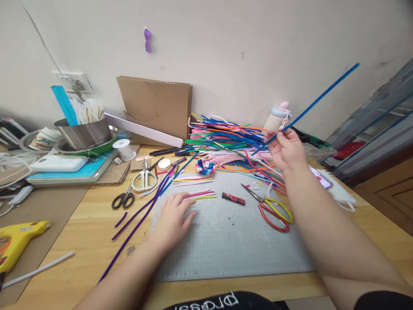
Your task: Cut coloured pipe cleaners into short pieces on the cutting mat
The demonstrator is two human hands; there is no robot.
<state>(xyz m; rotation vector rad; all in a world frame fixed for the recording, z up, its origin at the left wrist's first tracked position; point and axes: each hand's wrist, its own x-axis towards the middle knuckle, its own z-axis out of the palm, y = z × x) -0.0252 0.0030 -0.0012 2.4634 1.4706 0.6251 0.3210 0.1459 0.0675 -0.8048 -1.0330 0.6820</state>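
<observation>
My right hand (287, 148) is raised over the right side of the work area. Its fingers pinch a long blue pipe cleaner (322, 100), which slants up to the right. My left hand (174, 215) lies flat on the grey cutting mat (206, 254), fingers apart. Its fingertips touch or nearly touch several short pink and yellow pipe cleaner pieces (204, 196). Behind the mat is a heap of pipe cleaners (226, 137) in many colours. A small multicoloured fuzzy ring (205, 167) sits at the mat's back edge.
Red-and-yellow-handled scissors (274, 213) lie open on the mat near a small dark red tube (233, 198). White-handled scissors (145, 178), black-handled scissors (123, 200) and purple pipe cleaners (135, 230) lie left. A yellow glue gun (22, 241) is far left; a bottle (275, 118) stands behind my right hand.
</observation>
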